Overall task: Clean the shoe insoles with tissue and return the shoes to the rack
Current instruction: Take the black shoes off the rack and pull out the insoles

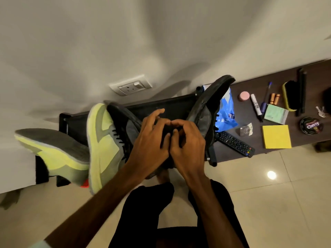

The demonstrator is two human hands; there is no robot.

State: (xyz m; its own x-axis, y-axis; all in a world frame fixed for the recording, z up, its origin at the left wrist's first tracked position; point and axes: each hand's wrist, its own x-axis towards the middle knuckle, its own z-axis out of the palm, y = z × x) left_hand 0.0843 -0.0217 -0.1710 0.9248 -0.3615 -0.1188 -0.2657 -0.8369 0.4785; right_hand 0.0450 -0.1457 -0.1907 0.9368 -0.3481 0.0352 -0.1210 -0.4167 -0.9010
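Both hands busy at a dark shoe [129,126], neighbours crowding close

The left hand [150,138] and right hand [188,140] meet over the rack [161,104], fingers curled round the dark shoe's opening; no tissue shows. A hard tug could, I judge, topple the yellow shoe [102,140] leaning against it, or knock the tilted second shoe [209,108] onto the remote [234,144] on the worktop [258,133].

The lime-green high-top sneaker [102,140] has matt, suede-like panels. The crumpled blue plastic bag [226,111] shines, and so do the cream floor tiles [286,203], glossy and smooth. The dark brown wooden desk [255,139] is smooth and dull; the square yellow paper pad [276,136] is matt.
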